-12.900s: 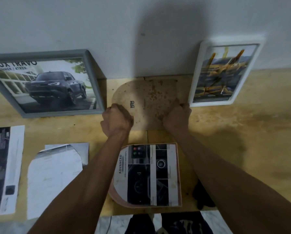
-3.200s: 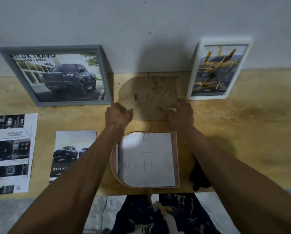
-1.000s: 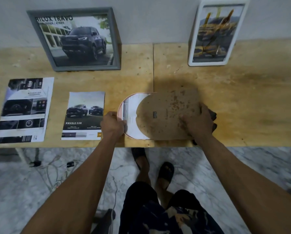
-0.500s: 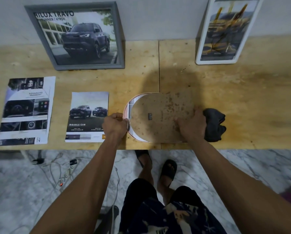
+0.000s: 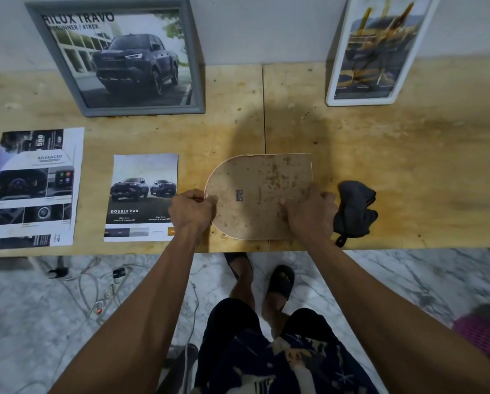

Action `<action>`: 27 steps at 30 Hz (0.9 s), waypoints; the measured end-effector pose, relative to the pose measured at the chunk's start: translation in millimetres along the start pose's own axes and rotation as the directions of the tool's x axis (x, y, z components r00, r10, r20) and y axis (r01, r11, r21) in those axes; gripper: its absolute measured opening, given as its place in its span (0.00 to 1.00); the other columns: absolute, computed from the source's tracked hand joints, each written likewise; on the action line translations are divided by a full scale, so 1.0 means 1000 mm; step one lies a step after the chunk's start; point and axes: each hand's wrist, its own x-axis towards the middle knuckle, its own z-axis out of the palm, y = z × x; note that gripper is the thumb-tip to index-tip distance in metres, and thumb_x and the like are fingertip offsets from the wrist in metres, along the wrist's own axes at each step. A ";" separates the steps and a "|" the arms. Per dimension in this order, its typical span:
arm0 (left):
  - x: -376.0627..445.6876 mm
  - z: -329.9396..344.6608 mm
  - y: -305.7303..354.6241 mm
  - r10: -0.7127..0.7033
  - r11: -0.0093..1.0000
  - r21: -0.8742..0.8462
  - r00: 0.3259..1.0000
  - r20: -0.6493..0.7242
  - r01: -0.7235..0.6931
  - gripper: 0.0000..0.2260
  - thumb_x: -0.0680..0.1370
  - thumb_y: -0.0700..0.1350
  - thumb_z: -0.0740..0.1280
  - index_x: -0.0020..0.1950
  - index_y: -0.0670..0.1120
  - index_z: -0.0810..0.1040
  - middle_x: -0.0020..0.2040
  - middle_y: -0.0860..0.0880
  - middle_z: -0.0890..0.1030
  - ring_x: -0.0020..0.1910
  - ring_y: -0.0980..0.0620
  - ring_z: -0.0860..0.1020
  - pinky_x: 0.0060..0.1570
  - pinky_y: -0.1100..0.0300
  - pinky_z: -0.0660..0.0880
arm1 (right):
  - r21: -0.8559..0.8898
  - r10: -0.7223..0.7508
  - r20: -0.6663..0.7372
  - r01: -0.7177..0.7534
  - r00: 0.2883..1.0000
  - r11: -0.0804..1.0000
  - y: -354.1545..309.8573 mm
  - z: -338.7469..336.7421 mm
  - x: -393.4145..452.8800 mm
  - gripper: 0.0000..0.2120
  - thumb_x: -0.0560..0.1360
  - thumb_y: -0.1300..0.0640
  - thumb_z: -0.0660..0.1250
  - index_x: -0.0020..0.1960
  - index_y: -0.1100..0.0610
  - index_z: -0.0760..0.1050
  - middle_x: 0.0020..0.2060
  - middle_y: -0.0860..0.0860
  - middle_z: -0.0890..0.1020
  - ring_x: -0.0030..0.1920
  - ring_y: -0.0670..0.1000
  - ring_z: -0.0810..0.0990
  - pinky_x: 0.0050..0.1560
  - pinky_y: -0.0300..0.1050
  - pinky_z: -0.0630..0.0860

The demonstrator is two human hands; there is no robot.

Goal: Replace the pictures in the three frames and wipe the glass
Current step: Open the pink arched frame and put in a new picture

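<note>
Arch-shaped brown spotted backing board [image 5: 259, 194] lies flat on the arched frame near the front edge of the plywood tabletop [image 5: 408, 155], long axis left-right, rounded end to the left. Left hand [image 5: 191, 211] pinches the rounded edge, fingers curled; right hand [image 5: 309, 213] grips the straight end, thumb on top. Both hands touch it, one at each end. Dark grey cloth [image 5: 354, 209] sits just right of the right hand, likely needed for wiping the glass

Wooden table [image 5: 408, 172] bears frames, two prints, perhaps a cloth [image 5: 354, 209].
</note>
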 end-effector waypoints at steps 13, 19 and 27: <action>-0.025 0.021 0.012 0.281 0.607 0.620 0.864 0.417 -0.496 0.60 0.55 0.65 0.82 0.80 0.54 0.55 0.79 0.46 0.52 0.73 0.36 0.57 0.64 0.38 0.71 | -0.330 -0.426 0.405 0.564 0.809 0.757 0.013 -0.035 0.014 0.46 0.71 0.40 0.73 0.79 0.50 0.52 0.79 0.58 0.44 0.77 0.60 0.44 0.75 0.54 0.48; -0.023 0.025 0.015 0.307 0.589 0.637 0.867 0.393 -0.497 0.58 0.55 0.63 0.83 0.79 0.53 0.58 0.77 0.44 0.56 0.69 0.37 0.60 0.64 0.43 0.70 | -0.359 -0.440 0.379 0.568 0.814 0.740 0.022 -0.024 0.021 0.46 0.70 0.35 0.71 0.79 0.45 0.51 0.79 0.54 0.45 0.75 0.65 0.50 0.73 0.58 0.58; -0.028 0.025 0.014 0.324 0.597 0.625 0.864 0.385 -0.503 0.58 0.55 0.61 0.84 0.79 0.53 0.58 0.77 0.44 0.55 0.69 0.36 0.59 0.63 0.41 0.70 | -0.421 -0.431 0.400 0.579 0.809 0.698 0.029 -0.024 0.021 0.45 0.71 0.31 0.64 0.79 0.42 0.44 0.79 0.50 0.41 0.78 0.61 0.46 0.73 0.62 0.60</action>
